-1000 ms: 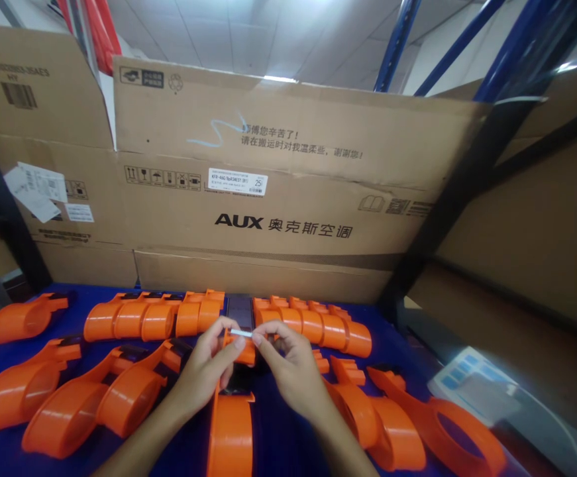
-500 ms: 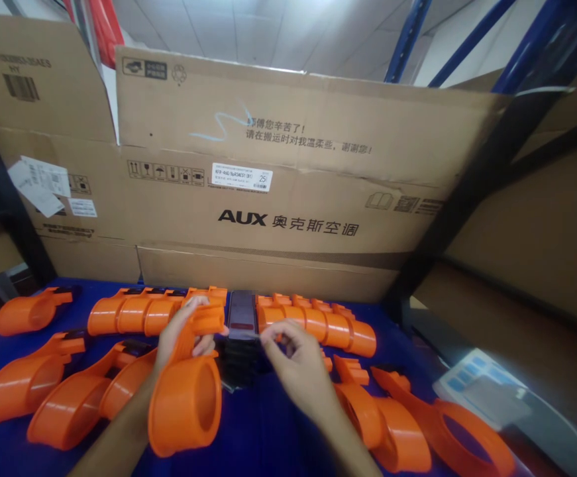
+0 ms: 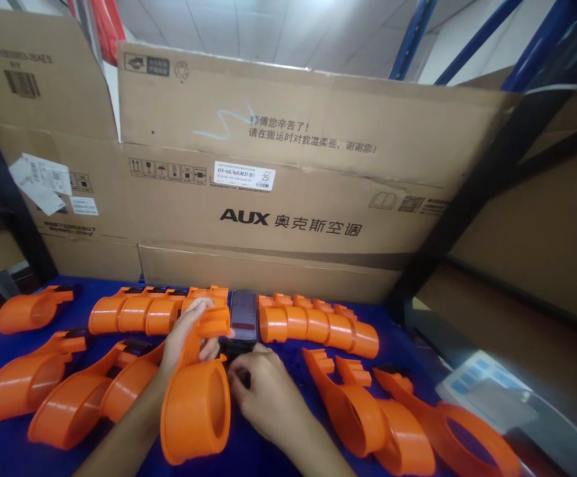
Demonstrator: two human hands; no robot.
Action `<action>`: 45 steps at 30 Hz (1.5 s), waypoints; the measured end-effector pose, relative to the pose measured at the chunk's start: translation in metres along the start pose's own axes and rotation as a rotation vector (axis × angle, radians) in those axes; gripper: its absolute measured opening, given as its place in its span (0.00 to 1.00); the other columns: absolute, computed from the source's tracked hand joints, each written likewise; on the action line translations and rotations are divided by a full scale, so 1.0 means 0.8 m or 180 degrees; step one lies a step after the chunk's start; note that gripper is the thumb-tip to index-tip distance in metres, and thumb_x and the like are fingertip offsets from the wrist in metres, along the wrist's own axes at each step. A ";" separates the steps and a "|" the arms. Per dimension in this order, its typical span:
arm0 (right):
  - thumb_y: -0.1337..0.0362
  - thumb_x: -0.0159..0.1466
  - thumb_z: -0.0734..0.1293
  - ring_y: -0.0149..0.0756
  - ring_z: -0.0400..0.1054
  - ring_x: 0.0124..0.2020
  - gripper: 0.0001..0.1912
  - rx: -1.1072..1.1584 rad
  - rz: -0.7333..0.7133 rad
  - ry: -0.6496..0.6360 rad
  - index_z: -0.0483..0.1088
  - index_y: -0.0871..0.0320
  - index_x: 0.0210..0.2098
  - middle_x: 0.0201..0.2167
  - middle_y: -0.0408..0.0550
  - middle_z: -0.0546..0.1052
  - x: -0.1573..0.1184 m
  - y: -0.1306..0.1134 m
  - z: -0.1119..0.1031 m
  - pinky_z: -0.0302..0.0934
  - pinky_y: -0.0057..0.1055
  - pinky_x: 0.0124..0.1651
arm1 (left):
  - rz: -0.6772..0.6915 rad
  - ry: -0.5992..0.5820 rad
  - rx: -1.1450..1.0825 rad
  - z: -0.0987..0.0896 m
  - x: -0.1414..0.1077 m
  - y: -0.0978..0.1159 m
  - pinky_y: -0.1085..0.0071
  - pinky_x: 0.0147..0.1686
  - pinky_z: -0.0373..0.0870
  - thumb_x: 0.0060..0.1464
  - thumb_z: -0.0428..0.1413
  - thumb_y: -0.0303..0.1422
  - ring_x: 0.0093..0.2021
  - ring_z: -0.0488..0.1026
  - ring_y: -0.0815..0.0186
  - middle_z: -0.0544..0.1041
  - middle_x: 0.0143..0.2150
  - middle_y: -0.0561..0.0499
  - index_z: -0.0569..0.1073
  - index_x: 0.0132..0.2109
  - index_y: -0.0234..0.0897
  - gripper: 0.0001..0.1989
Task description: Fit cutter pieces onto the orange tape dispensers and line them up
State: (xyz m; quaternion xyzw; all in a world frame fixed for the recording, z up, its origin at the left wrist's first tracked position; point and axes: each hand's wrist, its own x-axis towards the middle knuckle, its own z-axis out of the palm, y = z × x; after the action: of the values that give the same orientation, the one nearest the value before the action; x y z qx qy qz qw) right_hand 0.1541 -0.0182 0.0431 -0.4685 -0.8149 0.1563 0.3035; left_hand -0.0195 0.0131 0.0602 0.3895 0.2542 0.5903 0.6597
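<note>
My left hand (image 3: 181,341) is closed around the neck of an orange plastic ring-shaped holder (image 3: 189,414), its wide round cuff hanging toward me and its short socket end (image 3: 214,322) pointing right. Just right of that socket, my right hand (image 3: 265,391) is closed, thumb and fingers curled together low over the blue surface. Something dark shows between its fingers, too hidden to name. A dark phone-like slab (image 3: 243,315) lies just beyond the right hand. Black pieces below the slab are mostly covered by that hand.
Several similar orange holders lie in rows left (image 3: 20,384) and right (image 3: 318,324) on the blue surface (image 3: 0,457). Some have black pieces at their ends. A large cardboard panel (image 3: 288,192) stands behind, between dark rack posts (image 3: 447,218). A clear plastic-covered item (image 3: 491,391) lies right.
My right hand has moved left and toward me, from beside the slab to below it, its fingers curling in. The held orange holder has shifted slightly right and down.
</note>
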 end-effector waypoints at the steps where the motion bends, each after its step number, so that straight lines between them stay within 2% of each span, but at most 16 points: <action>1: 0.73 0.58 0.68 0.39 0.73 0.30 0.09 -0.0002 0.0011 0.0014 0.76 0.53 0.27 0.27 0.46 0.78 0.000 0.000 -0.003 0.62 0.30 0.31 | 0.0010 0.0057 0.0087 0.001 0.000 -0.001 0.77 0.13 0.55 0.61 0.54 0.49 0.10 0.58 0.74 0.79 0.25 0.51 0.64 0.41 0.40 0.16; 4: 0.70 0.64 0.65 0.40 0.74 0.33 0.09 0.0207 -0.0045 0.0334 0.77 0.53 0.31 0.28 0.46 0.79 -0.001 -0.002 -0.021 0.66 0.32 0.34 | 0.0164 0.0414 0.0378 0.005 0.001 -0.004 0.78 0.13 0.56 0.59 0.57 0.51 0.11 0.58 0.73 0.72 0.18 0.56 0.67 0.41 0.39 0.19; 7: 0.64 0.70 0.61 0.41 0.76 0.39 0.12 0.0673 -0.0351 0.0857 0.75 0.53 0.48 0.39 0.49 0.82 -0.011 -0.006 -0.046 0.70 0.35 0.43 | 0.0593 0.0949 0.0436 0.012 0.000 -0.008 0.79 0.16 0.58 0.57 0.59 0.52 0.14 0.61 0.73 0.67 0.18 0.61 0.68 0.44 0.42 0.20; 10: 0.54 0.66 0.69 0.49 0.74 0.52 0.28 0.0519 -0.0784 0.0839 0.65 0.52 0.64 0.56 0.53 0.78 -0.027 -0.013 -0.057 0.69 0.44 0.55 | 0.0938 0.1263 0.0384 0.019 -0.004 -0.015 0.78 0.23 0.67 0.56 0.61 0.52 0.21 0.69 0.72 0.73 0.27 0.60 0.68 0.49 0.46 0.21; 13: 0.54 0.62 0.73 0.53 0.72 0.57 0.38 0.0040 -0.0843 0.0828 0.59 0.52 0.68 0.61 0.56 0.74 -0.042 -0.020 -0.052 0.66 0.47 0.60 | 0.0932 0.1215 0.0515 0.021 -0.008 -0.025 0.77 0.25 0.71 0.56 0.60 0.53 0.27 0.74 0.69 0.79 0.38 0.53 0.69 0.52 0.46 0.23; 15: 0.57 0.65 0.70 0.51 0.76 0.52 0.35 -0.0036 -0.0638 0.0959 0.59 0.53 0.68 0.58 0.56 0.76 -0.048 -0.021 -0.055 0.70 0.44 0.54 | 0.0699 0.0940 0.0591 0.019 -0.008 -0.031 0.75 0.21 0.70 0.57 0.58 0.56 0.28 0.75 0.66 0.80 0.43 0.49 0.68 0.57 0.45 0.28; 17: 0.55 0.66 0.69 0.47 0.79 0.42 0.32 -0.0023 -0.0197 0.1165 0.62 0.55 0.67 0.52 0.55 0.80 -0.048 -0.015 -0.076 0.73 0.39 0.45 | 0.0466 0.0634 0.0651 0.016 -0.007 -0.035 0.72 0.19 0.71 0.58 0.53 0.59 0.29 0.76 0.62 0.80 0.45 0.44 0.64 0.63 0.44 0.34; 20: 0.49 0.69 0.64 0.41 0.76 0.29 0.28 -0.0176 0.0585 0.1721 0.66 0.57 0.62 0.39 0.51 0.83 -0.042 0.012 -0.143 0.71 0.35 0.34 | 0.0380 0.0392 0.0793 0.009 -0.004 -0.038 0.69 0.19 0.73 0.59 0.49 0.61 0.32 0.75 0.60 0.81 0.45 0.40 0.62 0.64 0.40 0.37; 23: 0.43 0.68 0.61 0.49 0.77 0.38 0.29 -0.0976 0.1330 0.2165 0.71 0.57 0.57 0.41 0.53 0.82 -0.033 0.065 -0.221 0.69 0.39 0.42 | 0.0366 0.0246 0.0912 0.002 -0.001 -0.039 0.71 0.19 0.71 0.60 0.48 0.60 0.31 0.74 0.60 0.81 0.40 0.40 0.67 0.58 0.36 0.34; 25: 0.43 0.69 0.58 0.56 0.75 0.50 0.30 -0.1576 0.2009 0.1955 0.70 0.57 0.59 0.49 0.58 0.81 -0.032 0.107 -0.257 0.67 0.43 0.49 | 0.0386 0.0188 0.0959 -0.001 -0.001 -0.040 0.72 0.19 0.70 0.61 0.48 0.58 0.31 0.73 0.60 0.81 0.36 0.42 0.68 0.56 0.35 0.32; 27: 0.43 0.69 0.57 0.59 0.74 0.52 0.31 -0.1817 0.2522 0.1510 0.70 0.60 0.59 0.50 0.63 0.80 -0.034 0.146 -0.275 0.66 0.44 0.49 | 0.0436 0.0169 0.1008 -0.002 -0.001 -0.041 0.72 0.19 0.70 0.61 0.49 0.57 0.31 0.73 0.60 0.81 0.35 0.42 0.69 0.55 0.34 0.30; 30: 0.43 0.66 0.61 0.63 0.74 0.51 0.32 -0.1858 0.2759 0.1272 0.73 0.64 0.55 0.48 0.69 0.80 -0.043 0.188 -0.277 0.66 0.44 0.48 | 0.0495 0.0173 0.1078 -0.002 0.000 -0.042 0.72 0.19 0.69 0.61 0.51 0.56 0.31 0.73 0.61 0.81 0.36 0.42 0.70 0.54 0.34 0.29; 33: 0.42 0.65 0.62 0.63 0.76 0.50 0.32 -0.1834 0.2855 0.0967 0.76 0.65 0.49 0.44 0.69 0.81 -0.050 0.208 -0.268 0.67 0.44 0.46 | 0.0535 0.0222 0.1131 -0.003 0.002 -0.043 0.73 0.19 0.68 0.61 0.51 0.55 0.30 0.73 0.61 0.81 0.35 0.43 0.70 0.54 0.34 0.29; 39: 0.42 0.64 0.64 0.58 0.77 0.47 0.32 -0.1741 0.2688 0.0479 0.77 0.68 0.46 0.44 0.69 0.81 -0.053 0.212 -0.266 0.69 0.40 0.45 | 0.0565 0.0265 0.1151 -0.008 0.006 -0.044 0.73 0.19 0.69 0.62 0.51 0.54 0.30 0.73 0.61 0.80 0.35 0.43 0.70 0.54 0.33 0.28; 43: 0.42 0.64 0.65 0.58 0.76 0.51 0.32 -0.1803 0.2535 0.0361 0.75 0.64 0.51 0.48 0.65 0.81 -0.077 0.186 -0.280 0.68 0.41 0.48 | 0.0589 0.0260 0.1157 -0.008 0.006 -0.043 0.73 0.19 0.68 0.61 0.52 0.54 0.30 0.74 0.62 0.80 0.34 0.43 0.71 0.53 0.34 0.27; 45: 0.40 0.62 0.65 0.59 0.77 0.48 0.31 -0.1858 0.2490 0.0235 0.76 0.59 0.51 0.47 0.62 0.81 -0.099 0.167 -0.288 0.68 0.44 0.45 | 0.0600 0.0261 0.1154 -0.006 0.005 -0.041 0.73 0.19 0.68 0.61 0.53 0.53 0.29 0.74 0.62 0.80 0.34 0.44 0.71 0.52 0.34 0.27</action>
State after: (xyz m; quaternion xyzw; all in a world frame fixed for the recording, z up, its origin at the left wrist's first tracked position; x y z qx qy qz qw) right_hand 0.4212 -0.0248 0.1200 -0.8102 -0.5763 0.0070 0.1067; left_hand -0.0033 0.0182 0.0313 0.4996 0.3453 0.6093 0.5098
